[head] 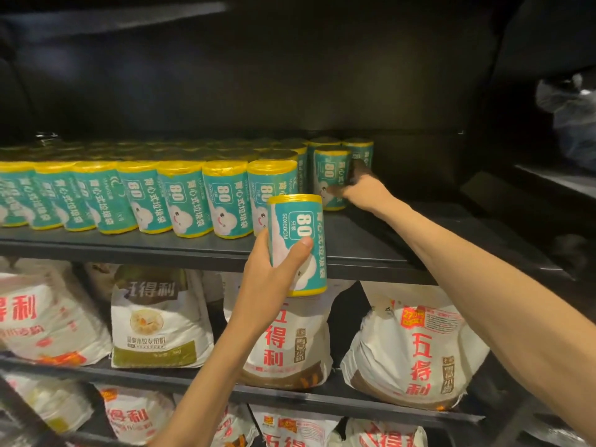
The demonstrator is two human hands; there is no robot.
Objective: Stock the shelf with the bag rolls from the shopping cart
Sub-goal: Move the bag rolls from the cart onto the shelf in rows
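Observation:
My left hand [274, 269] grips a teal bag roll with yellow ends [298, 243], held upright just in front of the black shelf's front edge [193, 250]. My right hand [358, 188] reaches onto the shelf and holds another bag roll [330, 175] that stands at the right end of the second row. Several identical rolls [145, 195] stand upright in rows across the left and middle of the shelf. The shopping cart is out of view.
Bare shelf surface [419, 227] lies to the right of the rolls. White flour bags [416, 353] fill the shelves below. A crumpled plastic bag [571, 108] sits on a dark unit at the far right. Another dark shelf spans overhead.

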